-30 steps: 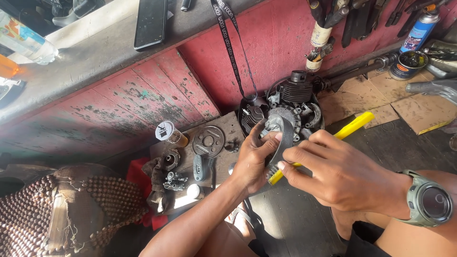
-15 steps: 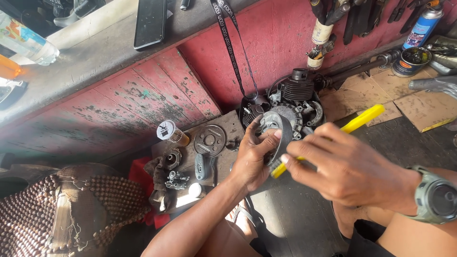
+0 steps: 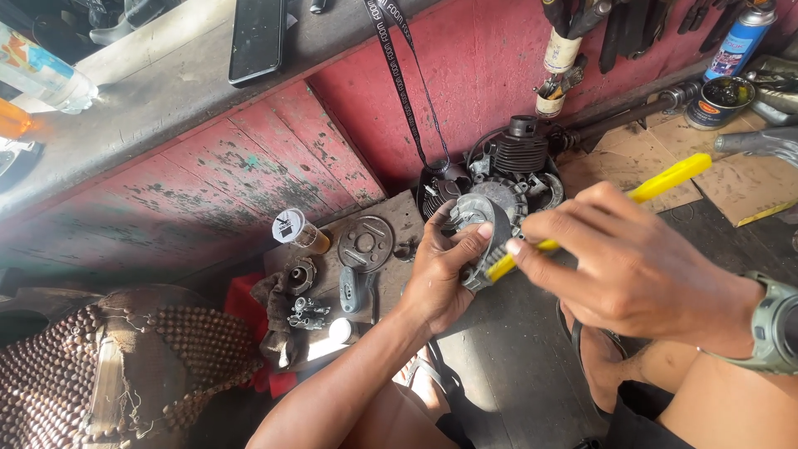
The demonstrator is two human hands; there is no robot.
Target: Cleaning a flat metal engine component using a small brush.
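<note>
- Round grey metal engine part (image 3: 480, 218): one, held up just in front of the small engine, tilted on edge.
- One left hand (image 3: 440, 270) is clamped on the part, thumb across its near face and fingers wrapped behind its lower rim.
- One right hand (image 3: 619, 262) is closed around a yellow-handled brush (image 3: 665, 179); the brush head touches the part's lower edge, right beside the left thumb, while the handle sticks up and away to the right.
- One grey wristwatch (image 3: 773, 328) sits on the right wrist.
- One small engine (image 3: 515, 162) with a black finned cylinder rests on the floor against the red wall, directly behind the part and partly hidden by it.
- One black lanyard strap (image 3: 403, 79) hangs from the grey shelf down to the engine.
- On a wooden board (image 3: 399, 216) left of the hands: one flat round disc with holes (image 3: 364, 243), one small jar with a white lid (image 3: 295, 229), one dark ring-shaped piece (image 3: 299, 274), one elongated grey piece (image 3: 349, 287), and a cluster of tiny parts too small to count.
- One dark phone-like slab (image 3: 258, 37) and one clear plastic bottle (image 3: 41, 75) lie on the shelf above.
- One blue spray can (image 3: 740, 37) and one open tin (image 3: 719, 100) stand at the upper right, well apart from the hands.
- One beaded seat cover (image 3: 116, 374) fills the lower left corner.
</note>
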